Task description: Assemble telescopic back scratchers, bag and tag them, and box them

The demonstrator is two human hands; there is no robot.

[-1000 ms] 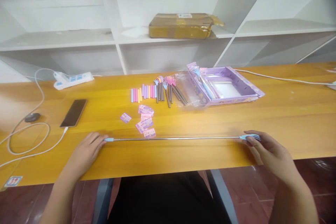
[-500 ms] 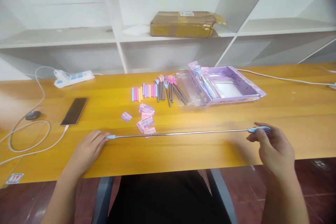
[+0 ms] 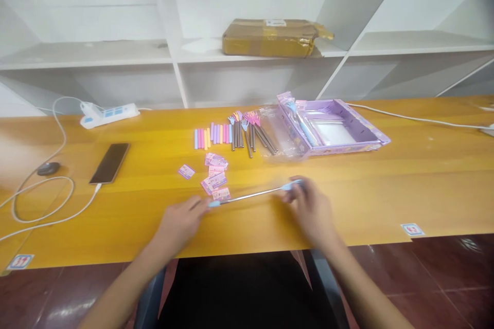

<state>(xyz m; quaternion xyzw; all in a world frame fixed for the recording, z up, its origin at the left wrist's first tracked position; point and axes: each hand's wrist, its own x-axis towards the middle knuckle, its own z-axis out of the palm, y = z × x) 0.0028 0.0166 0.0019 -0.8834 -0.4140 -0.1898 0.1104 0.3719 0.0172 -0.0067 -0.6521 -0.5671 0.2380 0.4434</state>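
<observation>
A telescopic back scratcher (image 3: 252, 195) with a silver rod spans the gap between my two hands, above the near part of the table. My left hand (image 3: 183, 221) is closed on its light blue handle end. My right hand (image 3: 311, 211) grips the light blue claw-shaped head, which the fingers partly cover. Just beyond the rod lie several small printed cards (image 3: 214, 177). Farther back are a group of back scratcher heads on short dark rods (image 3: 249, 133) and a row of pastel handle sleeves (image 3: 212, 134).
A purple tray (image 3: 366, 145) holds a wrapped back scratcher, with clear plastic bags beside it. To the left are a phone (image 3: 110, 163) on a white cable, a black mouse-like object (image 3: 48, 168) and a power strip (image 3: 110, 114). A taped carton (image 3: 270, 38) sits on the shelf behind.
My hands have come toward each other, and the rod between them has become much shorter. It now slants slightly upward to the right. Both hands keep their hold.
</observation>
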